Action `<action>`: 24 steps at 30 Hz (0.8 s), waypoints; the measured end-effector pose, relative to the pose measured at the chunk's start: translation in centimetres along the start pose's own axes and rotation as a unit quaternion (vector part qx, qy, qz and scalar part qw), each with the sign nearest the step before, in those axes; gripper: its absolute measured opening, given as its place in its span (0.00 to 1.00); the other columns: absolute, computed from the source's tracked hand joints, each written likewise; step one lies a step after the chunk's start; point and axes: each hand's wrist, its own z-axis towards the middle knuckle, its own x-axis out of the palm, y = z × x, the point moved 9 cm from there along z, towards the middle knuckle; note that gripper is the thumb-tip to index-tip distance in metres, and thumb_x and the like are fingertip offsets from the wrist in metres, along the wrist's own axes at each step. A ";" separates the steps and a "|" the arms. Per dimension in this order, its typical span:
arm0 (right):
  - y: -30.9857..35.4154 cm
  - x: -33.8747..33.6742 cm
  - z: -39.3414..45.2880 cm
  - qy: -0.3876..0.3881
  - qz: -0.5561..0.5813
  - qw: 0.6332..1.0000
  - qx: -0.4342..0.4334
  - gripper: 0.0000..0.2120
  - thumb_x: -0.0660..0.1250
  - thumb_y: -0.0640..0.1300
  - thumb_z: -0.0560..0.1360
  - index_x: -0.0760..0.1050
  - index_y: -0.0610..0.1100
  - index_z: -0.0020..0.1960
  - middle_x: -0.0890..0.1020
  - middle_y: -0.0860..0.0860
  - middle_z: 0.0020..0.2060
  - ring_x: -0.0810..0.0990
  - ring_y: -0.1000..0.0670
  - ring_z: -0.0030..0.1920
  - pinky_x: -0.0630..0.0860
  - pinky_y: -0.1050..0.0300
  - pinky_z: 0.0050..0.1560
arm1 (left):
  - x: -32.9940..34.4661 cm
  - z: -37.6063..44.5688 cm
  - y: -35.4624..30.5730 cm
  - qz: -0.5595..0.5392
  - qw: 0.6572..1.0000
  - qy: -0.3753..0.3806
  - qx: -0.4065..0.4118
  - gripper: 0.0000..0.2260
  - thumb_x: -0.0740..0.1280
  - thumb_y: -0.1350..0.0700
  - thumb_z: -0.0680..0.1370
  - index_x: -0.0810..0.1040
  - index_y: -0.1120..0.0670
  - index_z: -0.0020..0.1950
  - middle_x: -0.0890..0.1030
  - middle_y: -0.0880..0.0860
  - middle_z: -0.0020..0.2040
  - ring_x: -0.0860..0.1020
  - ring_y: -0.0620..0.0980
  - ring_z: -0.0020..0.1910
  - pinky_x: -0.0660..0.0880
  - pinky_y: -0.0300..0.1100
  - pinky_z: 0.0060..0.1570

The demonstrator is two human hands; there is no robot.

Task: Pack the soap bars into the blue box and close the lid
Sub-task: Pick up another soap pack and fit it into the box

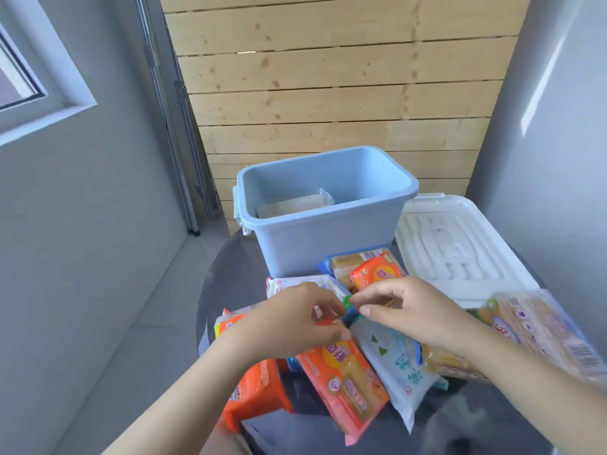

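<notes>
Orange soap packet pinched at top edge by left hand; right hand pinches top of white packet alongside. Both lie in loose pile of soap bars in front of blue box. Box open, one wrapped bar already inside. White lid flat to right of box. Risk: slick wrappers overlap; lifting two together could drag neighbours off table edge.
</notes>
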 end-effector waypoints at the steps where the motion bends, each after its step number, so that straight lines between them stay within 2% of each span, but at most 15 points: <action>1: -0.2 0.4 -0.1 0.007 0.002 1.000 -0.002 0.07 0.69 0.46 0.72 0.82 0.55 0.49 0.84 0.62 0.43 0.79 0.67 0.44 0.72 0.75 0.45 | 0.3 -0.1 0.2 0.002 1.000 0.002 -0.007 0.15 0.70 0.42 0.69 0.78 0.41 0.55 0.78 0.40 0.50 0.76 0.37 0.45 0.72 0.31 0.46; 3: -0.2 1.1 -0.3 0.015 0.002 1.000 -0.017 0.07 0.70 0.47 0.71 0.81 0.58 0.46 0.83 0.64 0.42 0.79 0.68 0.43 0.71 0.77 0.43 | 0.3 0.0 0.6 0.003 1.000 -0.002 -0.026 0.18 0.71 0.43 0.68 0.78 0.42 0.57 0.77 0.42 0.49 0.76 0.40 0.47 0.73 0.34 0.46; 5: -0.2 1.5 -0.3 0.017 -0.008 0.999 -0.034 0.08 0.72 0.49 0.69 0.81 0.59 0.46 0.83 0.64 0.43 0.78 0.68 0.45 0.70 0.76 0.45 | 0.1 0.1 0.9 0.001 0.999 -0.010 -0.046 0.19 0.73 0.43 0.67 0.79 0.45 0.55 0.78 0.43 0.46 0.76 0.41 0.44 0.73 0.32 0.43; 8: -0.2 2.5 -0.1 0.031 -0.078 0.994 -0.066 0.12 0.72 0.53 0.68 0.80 0.58 0.51 0.80 0.65 0.47 0.71 0.66 0.53 0.63 0.77 0.52 | 0.3 0.1 1.2 -0.025 0.998 -0.013 -0.065 0.18 0.74 0.44 0.66 0.79 0.48 0.52 0.79 0.44 0.44 0.77 0.42 0.41 0.75 0.36 0.43; 11: -0.2 3.4 -0.1 0.054 -0.116 0.989 -0.079 0.16 0.71 0.57 0.67 0.79 0.58 0.55 0.75 0.66 0.48 0.65 0.62 0.55 0.58 0.78 0.52 | 0.6 -0.1 1.3 -0.037 0.996 -0.011 -0.076 0.17 0.74 0.45 0.68 0.79 0.49 0.53 0.80 0.46 0.45 0.77 0.43 0.42 0.76 0.39 0.46; 14: -0.2 3.4 0.0 0.055 -0.110 0.989 -0.079 0.17 0.71 0.58 0.67 0.79 0.59 0.55 0.75 0.65 0.49 0.64 0.60 0.55 0.58 0.76 0.52 | 0.4 -0.2 1.1 -0.018 0.996 -0.006 -0.085 0.16 0.73 0.46 0.69 0.79 0.51 0.53 0.81 0.48 0.46 0.79 0.46 0.45 0.76 0.41 0.47; 18: -0.1 3.3 -0.1 0.044 -0.110 0.990 -0.080 0.16 0.71 0.58 0.66 0.79 0.59 0.54 0.76 0.64 0.50 0.64 0.60 0.55 0.59 0.74 0.51 | 0.0 -0.5 0.7 -0.001 0.996 -0.026 -0.091 0.14 0.72 0.46 0.70 0.77 0.50 0.51 0.79 0.46 0.44 0.78 0.46 0.44 0.72 0.36 0.41; 20: 0.1 3.2 -0.3 0.036 -0.100 0.991 -0.081 0.15 0.72 0.58 0.66 0.79 0.60 0.52 0.77 0.64 0.49 0.64 0.61 0.54 0.60 0.73 0.51 | -0.2 -0.8 0.7 -0.017 0.995 -0.040 -0.094 0.12 0.72 0.46 0.70 0.77 0.50 0.49 0.78 0.45 0.42 0.77 0.45 0.43 0.71 0.34 0.39; 24: 0.8 3.1 -0.6 0.023 -0.079 0.992 -0.098 0.15 0.72 0.57 0.66 0.76 0.64 0.52 0.77 0.65 0.49 0.65 0.66 0.53 0.61 0.73 0.51 | -0.9 -1.2 0.7 -0.094 0.990 -0.059 -0.092 0.11 0.75 0.50 0.68 0.79 0.52 0.46 0.79 0.45 0.38 0.78 0.45 0.36 0.76 0.39 0.39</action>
